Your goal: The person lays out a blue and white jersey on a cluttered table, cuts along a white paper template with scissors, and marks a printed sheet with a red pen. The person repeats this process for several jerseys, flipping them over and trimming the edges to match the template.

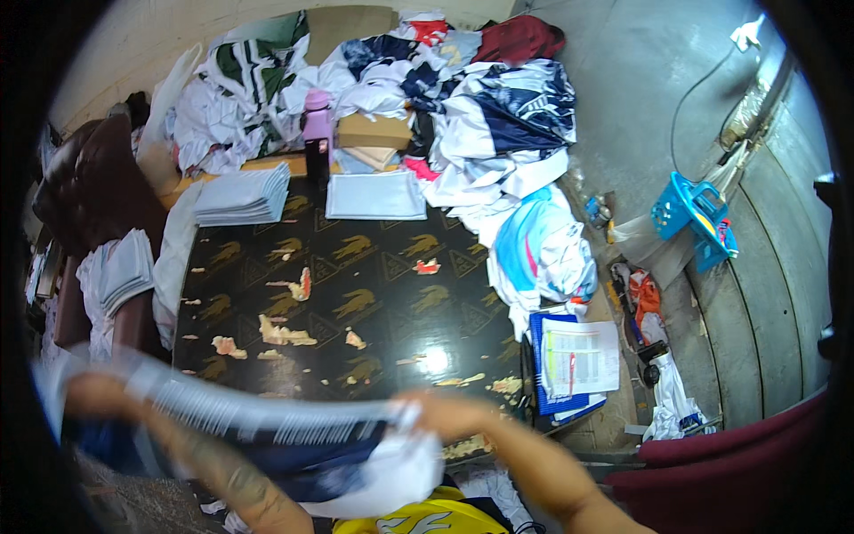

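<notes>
My left hand (pixel 107 396) and my right hand (pixel 445 414) are closed on opposite ends of a white and navy printed garment (pixel 320 458), stretched out across the near edge of the dark, scuffed table (pixel 382 311). The garment and my left hand are smeared by motion. Below the garment, at the bottom edge of the view, part of a yellow cloth (pixel 409 521) shows.
Folded light-grey pieces (pixel 240 196), a pink-capped bottle (pixel 318 133) and heaped garments (pixel 516 107) line the table's back. Cloth (pixel 543 249) and papers on blue folders (pixel 578 356) lie right. A brown chair (pixel 98 187) is left; a blue basket (pixel 685 209) hangs right.
</notes>
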Available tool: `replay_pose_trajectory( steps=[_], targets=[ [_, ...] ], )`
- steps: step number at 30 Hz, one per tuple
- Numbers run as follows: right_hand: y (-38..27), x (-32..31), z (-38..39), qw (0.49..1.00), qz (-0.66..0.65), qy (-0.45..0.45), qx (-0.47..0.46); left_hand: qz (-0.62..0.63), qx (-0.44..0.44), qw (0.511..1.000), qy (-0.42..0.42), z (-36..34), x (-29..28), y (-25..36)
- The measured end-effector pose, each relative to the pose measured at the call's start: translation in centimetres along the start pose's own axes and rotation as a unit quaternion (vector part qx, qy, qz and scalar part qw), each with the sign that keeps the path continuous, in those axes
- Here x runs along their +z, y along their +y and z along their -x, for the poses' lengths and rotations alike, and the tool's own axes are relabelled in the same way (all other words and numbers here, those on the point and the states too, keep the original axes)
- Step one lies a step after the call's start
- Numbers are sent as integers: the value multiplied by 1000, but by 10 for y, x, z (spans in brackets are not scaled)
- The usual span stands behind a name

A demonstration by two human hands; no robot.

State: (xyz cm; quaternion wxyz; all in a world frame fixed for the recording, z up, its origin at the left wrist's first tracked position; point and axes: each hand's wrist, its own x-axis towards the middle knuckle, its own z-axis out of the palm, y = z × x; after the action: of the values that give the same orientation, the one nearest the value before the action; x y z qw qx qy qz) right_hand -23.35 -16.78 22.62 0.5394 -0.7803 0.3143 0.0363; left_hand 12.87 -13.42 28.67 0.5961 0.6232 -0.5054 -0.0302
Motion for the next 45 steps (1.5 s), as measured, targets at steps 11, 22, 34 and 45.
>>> replay_pose_trajectory(
  steps=[11, 22, 34, 45],
  targets=[
    [89, 98, -9, 912, 246, 254, 206, -484, -168, 832, -211, 139, -99, -252],
    [117, 60, -83, 877, 326, 135, 326, -537, -233, 800, -131, 55, -59, -347],
    [72, 116, -35, 922, 294, 128, 219, -589, -223, 764, -137, 43, -68, -273],
    [167, -41, -64, 885, 347, 263, 162, -442, -117, 881, -118, 13, 24, -322]
  ],
)
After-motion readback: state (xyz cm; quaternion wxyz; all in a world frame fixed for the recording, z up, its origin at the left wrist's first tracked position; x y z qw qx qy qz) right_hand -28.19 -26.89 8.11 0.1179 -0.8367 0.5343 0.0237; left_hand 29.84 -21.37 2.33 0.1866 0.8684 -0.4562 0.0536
